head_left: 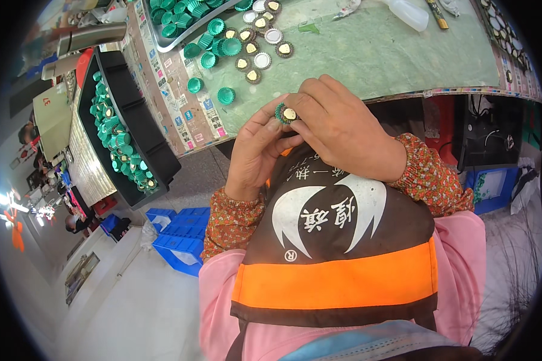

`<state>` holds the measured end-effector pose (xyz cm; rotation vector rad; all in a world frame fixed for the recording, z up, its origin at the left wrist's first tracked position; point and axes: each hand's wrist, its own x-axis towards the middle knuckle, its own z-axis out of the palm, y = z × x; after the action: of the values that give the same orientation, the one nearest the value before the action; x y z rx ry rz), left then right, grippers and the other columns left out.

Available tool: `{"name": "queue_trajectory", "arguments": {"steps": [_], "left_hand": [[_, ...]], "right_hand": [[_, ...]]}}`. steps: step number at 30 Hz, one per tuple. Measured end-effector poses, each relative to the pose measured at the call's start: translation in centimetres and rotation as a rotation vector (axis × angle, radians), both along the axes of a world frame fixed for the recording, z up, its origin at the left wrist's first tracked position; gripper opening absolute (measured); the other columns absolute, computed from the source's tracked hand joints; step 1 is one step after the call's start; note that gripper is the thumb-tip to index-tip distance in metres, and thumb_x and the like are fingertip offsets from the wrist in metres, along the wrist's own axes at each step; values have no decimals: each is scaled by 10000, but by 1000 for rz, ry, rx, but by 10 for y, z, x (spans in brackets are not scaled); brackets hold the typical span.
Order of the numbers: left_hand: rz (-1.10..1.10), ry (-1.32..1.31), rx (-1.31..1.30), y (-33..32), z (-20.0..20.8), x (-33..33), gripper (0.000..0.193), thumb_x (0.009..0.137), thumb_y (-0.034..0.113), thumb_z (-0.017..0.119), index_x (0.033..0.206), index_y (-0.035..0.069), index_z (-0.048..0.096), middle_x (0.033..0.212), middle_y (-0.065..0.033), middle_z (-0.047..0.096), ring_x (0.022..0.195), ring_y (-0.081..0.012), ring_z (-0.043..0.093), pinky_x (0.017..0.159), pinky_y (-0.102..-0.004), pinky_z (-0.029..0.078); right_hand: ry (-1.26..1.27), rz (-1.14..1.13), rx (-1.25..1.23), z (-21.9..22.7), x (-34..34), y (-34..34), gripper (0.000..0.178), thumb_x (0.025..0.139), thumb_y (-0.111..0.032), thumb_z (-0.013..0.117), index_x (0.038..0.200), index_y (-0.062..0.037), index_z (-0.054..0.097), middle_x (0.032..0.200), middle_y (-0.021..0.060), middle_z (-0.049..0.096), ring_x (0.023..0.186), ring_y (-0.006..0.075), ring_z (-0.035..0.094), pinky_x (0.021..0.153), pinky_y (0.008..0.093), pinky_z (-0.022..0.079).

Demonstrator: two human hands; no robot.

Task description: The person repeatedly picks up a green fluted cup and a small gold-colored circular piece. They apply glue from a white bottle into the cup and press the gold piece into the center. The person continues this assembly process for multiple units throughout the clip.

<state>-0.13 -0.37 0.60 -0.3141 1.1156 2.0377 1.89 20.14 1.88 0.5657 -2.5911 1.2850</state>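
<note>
In front of my apron, at the table's near edge, my left hand (256,144) and my right hand (340,120) meet with their fingers closed on one small piece. It is a green fluted cap (279,112) with a dark-rimmed disc (290,114) at it, cream in the middle. How far the disc sits inside the cap is hidden by my fingers. Just beyond my hands, loose green fluted caps (226,95) lie on the table, beside a cluster of dark fluted discs (253,76), some with cream centres and some silvery.
A grey tray (162,43) heaped with green caps stands at the far left. A black bin (153,129) of capped pieces is left of the table (367,60). Far right lie a white bottle (408,15) and a board of discs (504,33). Blue crates (183,237) stand below.
</note>
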Motion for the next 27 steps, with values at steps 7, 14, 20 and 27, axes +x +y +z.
{"name": "queue_trajectory", "arguments": {"steps": [7, 14, 20, 27], "left_hand": [[-17, 17, -5, -3, -5, 3, 482, 1016, 146, 574, 1444, -35, 446, 1267, -137, 631, 1123, -208, 669, 921, -351, 615], [-35, 23, -34, -1, -1, 4, 484, 1023, 156, 566, 1453, -22, 433, 1262, -145, 632, 1116, -221, 676, 918, -381, 618], [-52, 45, -66, -1, 0, 5, 480, 1027, 159, 559, 1455, -19, 433, 1274, -151, 627, 1121, -237, 675, 922, -386, 611], [-79, 171, -212, 9, 10, 11, 428, 1038, 94, 515, 1441, -31, 452, 1268, -147, 627, 1111, -223, 669, 917, -363, 600]], "right_hand": [[27, 14, 7, -2, 0, 0, 260, 738, -66, 698, 953, 0, 568, 926, 128, 525, 878, 309, 539, 768, 390, 468], [1, 19, -10, 0, 1, 0, 296, 728, -93, 732, 958, -2, 569, 928, 127, 524, 877, 307, 535, 768, 390, 471], [11, 25, -12, -2, 2, 1, 278, 749, -93, 721, 966, -4, 572, 926, 126, 524, 874, 306, 531, 764, 390, 475], [50, 8, 12, -6, 4, -2, 246, 751, -86, 697, 943, 4, 573, 919, 123, 525, 867, 303, 531, 765, 388, 479]]}}
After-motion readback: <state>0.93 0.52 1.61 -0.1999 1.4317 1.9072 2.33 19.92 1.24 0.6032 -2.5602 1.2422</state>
